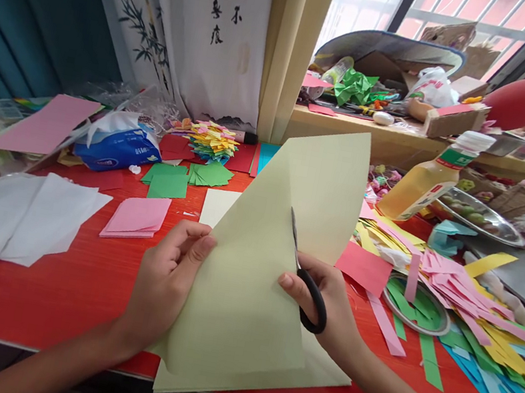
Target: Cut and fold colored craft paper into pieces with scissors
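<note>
My left hand [167, 278] pinches the left edge of a large pale yellow-green sheet of paper [253, 276] that I hold up over the near edge of the red table [47, 294]. The sheet is folded, and its upper flap rises to the right. My right hand [325, 302] grips black-handled scissors [304, 275], whose blade lies along the sheet's right side and points up and away from me.
Pink squares [137, 216], green squares [168, 181] and white sheets [20, 215] lie to the left. Coloured paper strips [476, 309], a round lid [416, 305], a tilted yellow bottle [427, 181] and a metal tray [482, 218] crowd the right. A stack of folded paper pieces [212, 141] and a tissue pack [117, 142] sit at the back.
</note>
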{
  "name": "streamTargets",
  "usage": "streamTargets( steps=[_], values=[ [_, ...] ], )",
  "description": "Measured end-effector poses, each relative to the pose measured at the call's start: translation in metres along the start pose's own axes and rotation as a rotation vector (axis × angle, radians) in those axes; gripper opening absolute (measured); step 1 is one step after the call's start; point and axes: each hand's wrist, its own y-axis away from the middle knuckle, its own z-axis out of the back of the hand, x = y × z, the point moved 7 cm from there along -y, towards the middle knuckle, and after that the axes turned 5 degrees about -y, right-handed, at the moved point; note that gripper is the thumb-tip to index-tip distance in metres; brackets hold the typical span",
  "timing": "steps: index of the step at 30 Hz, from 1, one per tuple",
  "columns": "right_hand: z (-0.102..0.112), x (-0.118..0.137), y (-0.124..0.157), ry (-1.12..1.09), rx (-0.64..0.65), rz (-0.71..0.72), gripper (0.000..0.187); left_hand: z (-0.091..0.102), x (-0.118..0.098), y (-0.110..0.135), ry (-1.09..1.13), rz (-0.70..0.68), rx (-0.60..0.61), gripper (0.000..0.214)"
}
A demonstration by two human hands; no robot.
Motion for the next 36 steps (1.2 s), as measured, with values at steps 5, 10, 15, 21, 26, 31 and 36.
streamTargets(
  steps=[5,10,15,21,26,31,36],
  values=[
    [0.001,0.005,-0.001,0.043,-0.008,0.037,0.043,0.003,0.0,0.005,-0.055,0.03,-0.03,0.018],
    [0.001,0.005,-0.001,0.034,-0.003,0.035,0.044,0.004,0.002,0.007,-0.089,0.038,-0.058,0.019],
    [0.002,0.005,-0.001,0.02,-0.006,0.028,0.041,0.005,0.0,0.01,-0.141,0.007,-0.075,0.02],
    [0.001,0.006,-0.001,-0.011,0.014,0.021,0.042,0.007,-0.003,0.012,-0.164,-0.01,-0.098,0.02],
    [0.001,0.007,0.0,-0.02,0.012,0.025,0.043,0.006,-0.006,0.014,-0.149,0.021,-0.122,0.024],
    [0.001,0.006,-0.001,-0.014,0.014,0.012,0.042,0.005,-0.01,0.015,-0.148,0.027,-0.133,0.024],
    [0.002,0.009,0.0,-0.022,0.007,0.017,0.044,0.005,-0.011,0.018,-0.169,0.013,-0.135,0.023]
  ],
)
